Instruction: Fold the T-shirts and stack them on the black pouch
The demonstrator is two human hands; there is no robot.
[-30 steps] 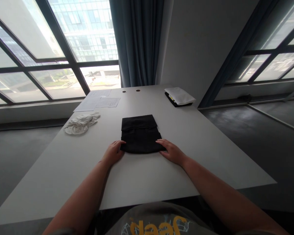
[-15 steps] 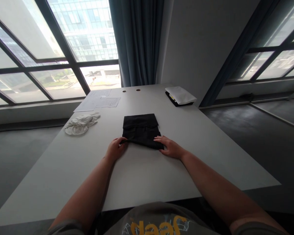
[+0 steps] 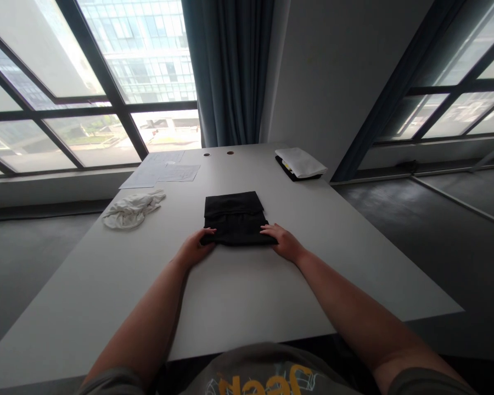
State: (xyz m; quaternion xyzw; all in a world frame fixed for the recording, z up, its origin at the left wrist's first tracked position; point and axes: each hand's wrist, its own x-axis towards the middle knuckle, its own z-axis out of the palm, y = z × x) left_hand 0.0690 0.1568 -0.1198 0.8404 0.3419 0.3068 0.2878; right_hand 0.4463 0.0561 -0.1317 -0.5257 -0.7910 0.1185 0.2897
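Note:
A folded black cloth [image 3: 235,216], perhaps a garment, lies in the middle of the white table [image 3: 247,296]. Its far part forms a flat flap, with a crease running across the middle. My left hand [image 3: 195,247] grips the near left corner, fingers on top and thumb at the edge. At the near right corner, my right hand [image 3: 286,241] holds the cloth in the same way, its fingers lying over the top. The near edge between my hands looks fairly straight and thick.
A crumpled white cloth [image 3: 132,210] lies left of the black one. Paper sheets [image 3: 160,170] rest at the far left of the table. At the far right is a white packet [image 3: 301,162] on something black. Two round holes pierce the table's far end, before a blue curtain [image 3: 229,77].
The near edge of the black cloth has gone from slanting to nearly level. My left hand's fingers now lie over its corner, and my right hand has shifted slightly up and left.

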